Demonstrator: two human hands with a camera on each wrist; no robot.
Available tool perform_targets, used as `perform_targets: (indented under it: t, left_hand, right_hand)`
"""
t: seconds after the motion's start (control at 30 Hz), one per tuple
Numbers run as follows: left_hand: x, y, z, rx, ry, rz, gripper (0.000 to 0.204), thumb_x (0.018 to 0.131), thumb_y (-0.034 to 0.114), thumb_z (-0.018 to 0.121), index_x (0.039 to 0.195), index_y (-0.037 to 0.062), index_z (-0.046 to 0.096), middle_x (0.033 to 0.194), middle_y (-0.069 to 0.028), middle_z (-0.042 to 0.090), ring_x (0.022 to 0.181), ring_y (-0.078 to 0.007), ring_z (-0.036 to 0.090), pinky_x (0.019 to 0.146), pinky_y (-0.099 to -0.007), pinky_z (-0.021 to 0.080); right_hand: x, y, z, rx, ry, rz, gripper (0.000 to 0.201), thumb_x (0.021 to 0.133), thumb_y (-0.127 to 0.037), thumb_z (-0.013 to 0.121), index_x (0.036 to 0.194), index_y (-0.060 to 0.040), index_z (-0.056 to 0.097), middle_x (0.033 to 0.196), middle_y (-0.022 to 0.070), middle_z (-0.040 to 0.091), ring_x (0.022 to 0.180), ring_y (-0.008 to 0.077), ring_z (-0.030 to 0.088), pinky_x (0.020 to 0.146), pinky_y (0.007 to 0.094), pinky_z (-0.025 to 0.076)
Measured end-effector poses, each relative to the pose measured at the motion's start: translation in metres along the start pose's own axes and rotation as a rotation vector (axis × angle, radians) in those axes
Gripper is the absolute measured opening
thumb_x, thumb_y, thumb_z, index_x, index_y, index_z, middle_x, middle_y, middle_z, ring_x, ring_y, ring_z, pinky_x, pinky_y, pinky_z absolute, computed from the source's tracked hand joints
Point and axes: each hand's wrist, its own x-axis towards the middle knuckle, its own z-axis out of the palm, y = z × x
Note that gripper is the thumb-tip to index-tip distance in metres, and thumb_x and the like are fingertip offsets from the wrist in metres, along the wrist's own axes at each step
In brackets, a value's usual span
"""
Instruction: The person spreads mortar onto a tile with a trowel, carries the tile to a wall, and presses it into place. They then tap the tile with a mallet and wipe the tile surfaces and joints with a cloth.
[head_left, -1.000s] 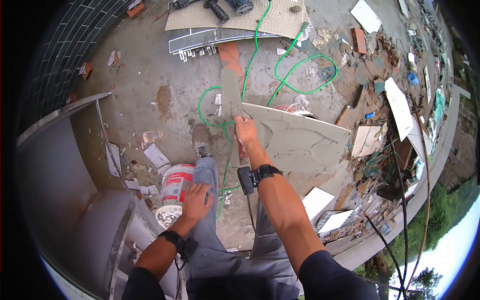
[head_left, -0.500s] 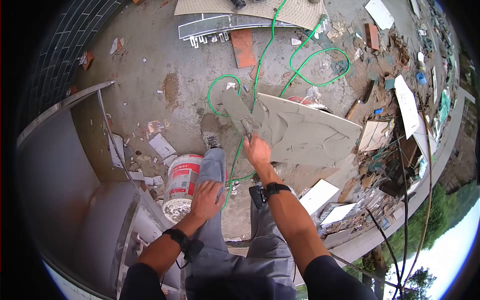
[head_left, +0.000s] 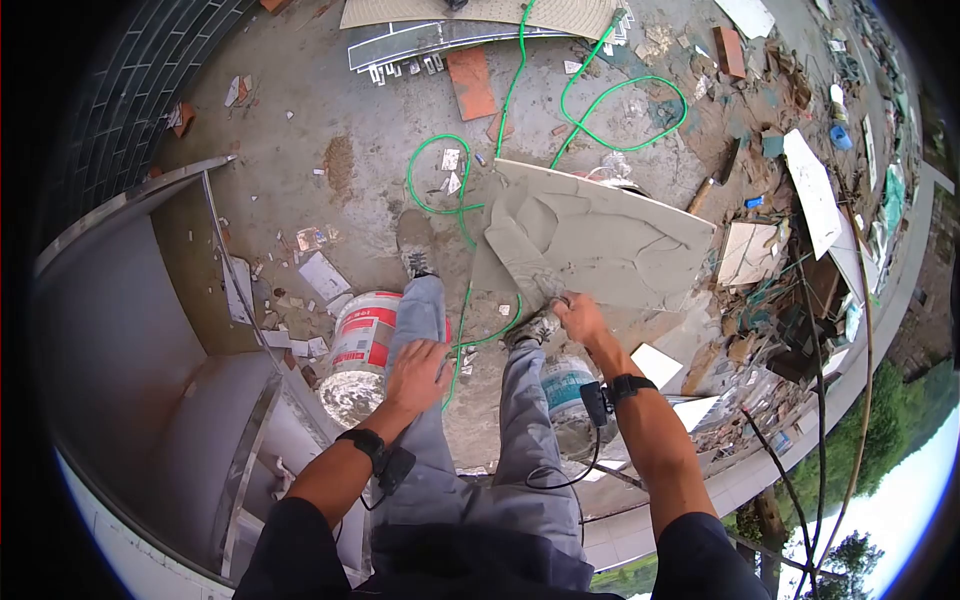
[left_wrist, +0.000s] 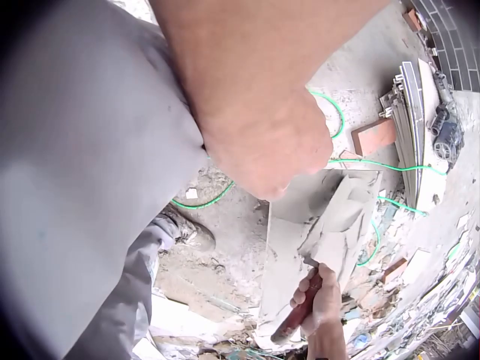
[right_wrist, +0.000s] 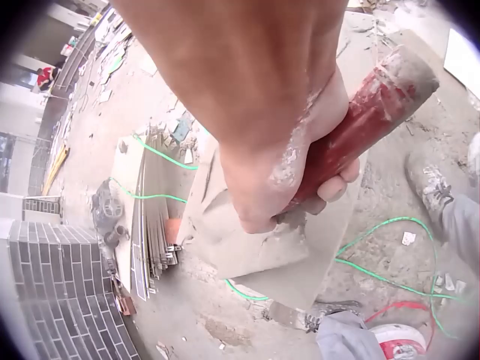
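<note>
My right hand (head_left: 583, 320) grips a trowel by its red, mortar-smeared handle (right_wrist: 360, 127), fingers curled round it. The trowel's long flat blade (head_left: 520, 258) is coated in grey mortar and lies over the left part of a large tile (head_left: 690, 222). Grey mortar (head_left: 610, 245) covers most of that tile in uneven ridges, and a pale edge shows along its far side. On the left knee rests my left hand (head_left: 415, 378), loose and holding nothing. Close up in the left wrist view, the back of the left hand (left_wrist: 262, 154) hides its fingers.
A red-and-white bucket (head_left: 365, 335) lies beside the left leg, and a teal-labelled bucket (head_left: 566, 390) stands by the right. Green cord (head_left: 412, 180) loops over the floor. Stacked tiles (head_left: 430, 48) and a brick-red tile (head_left: 468, 85) lie ahead; rubble (head_left: 790, 260) spreads rightward.
The right hand has drawn the trowel back toward the body and to the right, over the mortared tile. The left hand stays on the knee. The teal-labelled bucket has come into sight.
</note>
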Motion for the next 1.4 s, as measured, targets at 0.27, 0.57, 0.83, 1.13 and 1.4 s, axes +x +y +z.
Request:
perform_targets:
  t: [0.27,0.57,0.83,1.13,1.4]
  left_hand:
    - [-0.008,0.004,0.018,0.047,-0.065,0.031,0.031,0.086,0.019,0.065,0.112,0.0031,0.062,0.106,-0.0133,0.064,0.107,-0.0308,0.058,0.095,-0.0439,0.044]
    - [-0.008,0.005,0.025,0.080,-0.075,0.030,0.030,0.085,0.017,0.065,0.111,0.0033,0.062,0.104,-0.0145,0.063,0.106,-0.0322,0.058,0.094,-0.0439,0.044]
    - [-0.007,0.000,0.019,0.054,-0.054,0.054,0.027,0.084,0.016,0.066,0.108,0.0039,0.062,0.102,-0.0137,0.064,0.104,-0.0318,0.058,0.093,-0.0444,0.044]
    - [-0.006,-0.003,0.009,0.055,0.000,0.028,0.028,0.082,0.013,0.067,0.107,0.0039,0.063,0.103,-0.0133,0.064,0.104,-0.0330,0.059,0.091,-0.0444,0.045]
    - [-0.008,-0.014,0.005,0.001,0.009,0.017,0.028,0.083,0.016,0.067,0.108,0.0032,0.063,0.103,-0.0134,0.064,0.104,-0.0313,0.059,0.092,-0.0443,0.044]
  right_hand:
    - [-0.023,0.046,0.017,-0.747,0.160,-0.127,0.036,0.094,-0.040,0.058,0.105,-0.0061,0.059,0.091,0.0201,0.072,0.086,0.0384,0.070,0.074,0.0477,0.056]
    - [-0.026,0.103,0.096,-0.265,0.115,-0.078,0.041,0.094,-0.039,0.059,0.113,-0.0021,0.058,0.094,0.0269,0.069,0.096,0.0474,0.065,0.086,0.0529,0.051]
    - [-0.057,0.106,0.077,-0.432,0.116,-0.144,0.036,0.094,-0.038,0.061,0.106,-0.0041,0.056,0.089,0.0263,0.068,0.086,0.0473,0.065,0.077,0.0542,0.051]
    - [-0.016,-0.083,-0.023,-0.541,0.380,-0.248,0.039,0.095,-0.040,0.061,0.098,-0.0004,0.057,0.082,0.0244,0.069,0.077,0.0440,0.068,0.068,0.0531,0.054]
    - [0.068,-0.118,0.063,-0.445,0.042,-0.154,0.047,0.093,-0.043,0.059,0.101,0.0030,0.065,0.096,0.0275,0.070,0.097,0.0462,0.066,0.088,0.0530,0.052]
